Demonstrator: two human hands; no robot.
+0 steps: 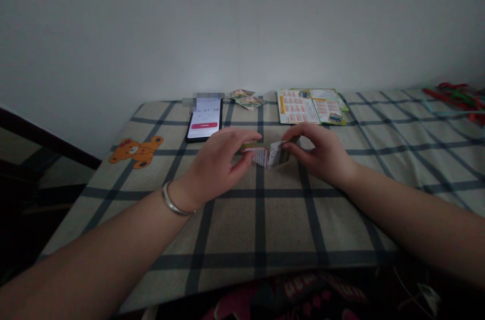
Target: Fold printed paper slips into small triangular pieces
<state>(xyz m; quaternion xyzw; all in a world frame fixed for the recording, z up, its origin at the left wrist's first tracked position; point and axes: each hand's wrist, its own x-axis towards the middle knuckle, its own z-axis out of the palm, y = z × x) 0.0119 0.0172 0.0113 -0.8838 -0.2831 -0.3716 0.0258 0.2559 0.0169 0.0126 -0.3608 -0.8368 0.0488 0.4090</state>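
Observation:
A small printed booklet [260,156] stands partly unfolded between my hands, just over the checked cloth. My left hand [223,153], with a silver bangle at the wrist, pinches its left side between thumb and fingers. On the other side, my right hand [316,148] grips the right-hand leaf between thumb and forefinger. The print on the leaves is too small to read. Behind my left hand lies a phone [203,118] with a lit timer screen.
The checked tablecloth [227,234] covers a table against a white wall. Small printed cards [247,100] and larger open leaflets [303,107] lie along the back. A bear cutout [137,151] is at left. Red and green strands [456,98] are bunched at far right.

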